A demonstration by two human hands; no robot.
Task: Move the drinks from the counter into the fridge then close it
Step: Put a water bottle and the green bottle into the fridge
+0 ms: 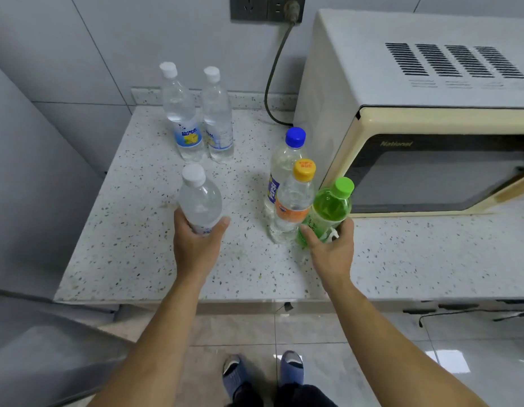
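My left hand (197, 240) grips a clear white-capped bottle (199, 198) near the middle of the speckled counter (131, 230). My right hand (332, 248) wraps the base of a green bottle (331, 208) with a green cap, tilted to the right. Just left of it stand an orange-labelled bottle (293, 201) with a yellow cap and a blue-capped Pepsi bottle (284, 165). Two more white-capped clear bottles (181, 113) (216, 116) stand side by side at the back. The grey fridge (34, 201) rises at the left; its door state is not visible.
A cream microwave (416, 118) fills the right of the counter, close behind the green bottle. Its cable (272, 80) runs up to a wall socket (266, 7). My feet in blue slippers (263, 374) stand on the tiled floor.
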